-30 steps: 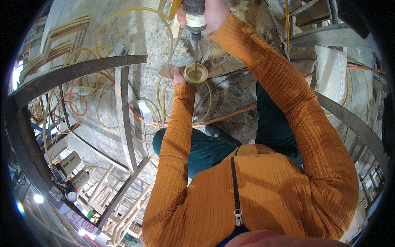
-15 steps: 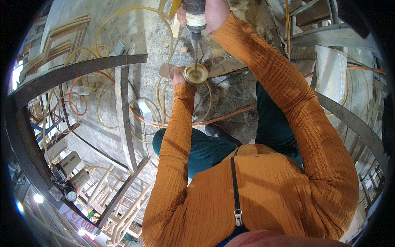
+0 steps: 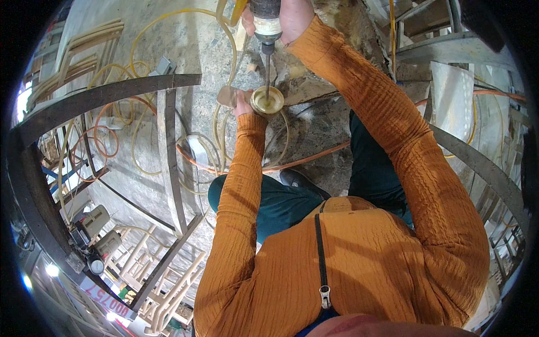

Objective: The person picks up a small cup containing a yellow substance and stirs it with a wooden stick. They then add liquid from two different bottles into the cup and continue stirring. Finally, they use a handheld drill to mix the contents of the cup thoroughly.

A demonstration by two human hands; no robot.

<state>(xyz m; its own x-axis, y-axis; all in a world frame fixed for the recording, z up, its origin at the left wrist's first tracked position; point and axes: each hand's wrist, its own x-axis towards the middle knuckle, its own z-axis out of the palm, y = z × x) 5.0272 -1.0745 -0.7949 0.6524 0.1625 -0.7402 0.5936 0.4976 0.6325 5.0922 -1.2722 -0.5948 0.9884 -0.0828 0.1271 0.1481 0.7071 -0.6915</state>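
A drill-like power tool points down at the top of the view. My right hand is closed around its body, with fingertips showing on the far side. From its chuck a thin metal rod runs down into a small round cup, reaching the yellowish, creamy contents. Against the cup's left side my left hand is closed, gripping it; the cup hides part of the fingers. A flat brownish piece sits just left of that hand, and how it is held I cannot make out.
Yellow hoses loop over the stained floor, and an orange hose crosses near my feet. A curved dark metal frame stands at left. Wooden frames lean far left; pale wooden chair parts lie lower left. Metal framing stands right.
Both hands, the tool and the cup keep almost the same place. The rod's tip and the contents around it look slightly different inside the cup.
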